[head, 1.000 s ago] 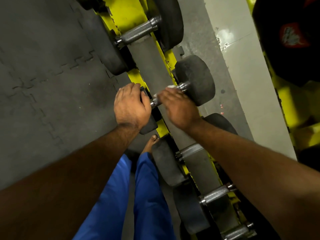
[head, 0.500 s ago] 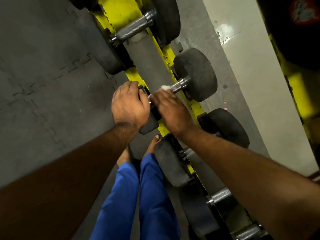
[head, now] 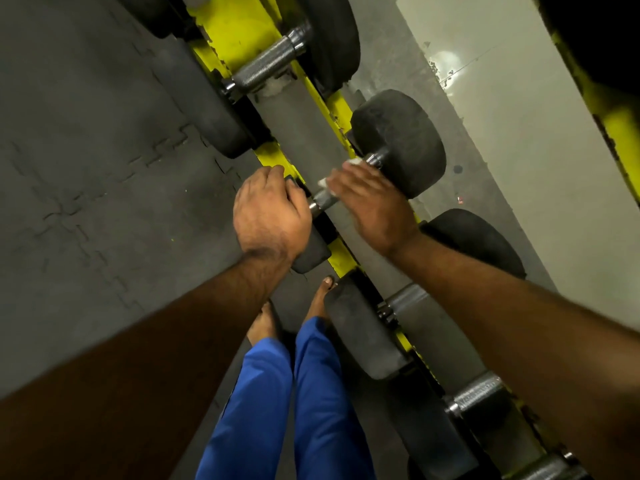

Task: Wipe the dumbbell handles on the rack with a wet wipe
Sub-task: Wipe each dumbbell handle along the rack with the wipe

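The person stands over a yellow rack [head: 242, 32] with a row of dumbbells lying across it. The dumbbell being cleaned sits in the middle of the view. Its metal handle [head: 323, 201] runs from the near black end, under the left hand [head: 272, 216], up and to the right to the far black end [head: 401, 143].

The left hand is curled over the near end of that dumbbell and holds it steady. The right hand [head: 370, 206] lies right on top of the handle, fingers bent over it, with the white wet wipe [head: 351, 163] held against the metal. Bits of the wipe peek out by the fingertips and near the thumb side.

So the handle is right under the right hand, and the wipe can only slide along that slanted line, toward the left hand or toward the far end. A short bare part of the handle shows between the two hands, and I think that part needs wiping next.

There are no boxes or bins to see here. More dumbbells wait above and below on the rack
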